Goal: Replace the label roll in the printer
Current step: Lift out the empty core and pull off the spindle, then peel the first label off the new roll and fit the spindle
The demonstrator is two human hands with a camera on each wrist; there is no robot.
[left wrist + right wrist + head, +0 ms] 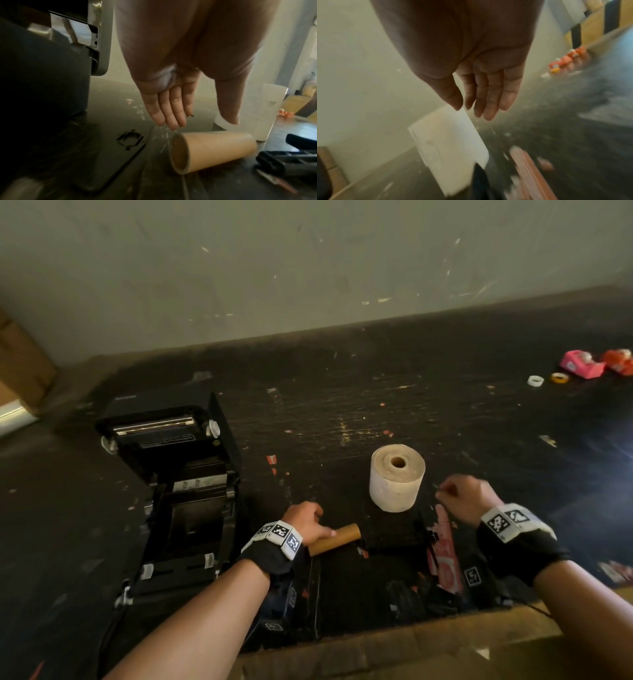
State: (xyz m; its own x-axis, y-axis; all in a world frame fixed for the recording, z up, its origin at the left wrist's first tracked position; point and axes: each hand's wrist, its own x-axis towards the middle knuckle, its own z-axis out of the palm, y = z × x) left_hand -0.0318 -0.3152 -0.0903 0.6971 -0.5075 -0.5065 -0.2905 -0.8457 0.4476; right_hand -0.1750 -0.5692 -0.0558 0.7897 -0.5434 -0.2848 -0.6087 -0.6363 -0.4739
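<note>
The black label printer stands open at the left, its lid tilted back and its roll bay showing no roll. A full pale label roll stands on end mid-table. An empty brown cardboard core lies on its side in front of the roll. My left hand is over the core's left end with fingers straight, not curled round it. My right hand hovers just right of the label roll, fingers relaxed, holding nothing.
Black plastic parts and a red-and-white strip lie near the dark table's front edge. Pink and orange tape dispensers and two small tape rolls sit far right. A cardboard box stands at the left; a wall runs behind.
</note>
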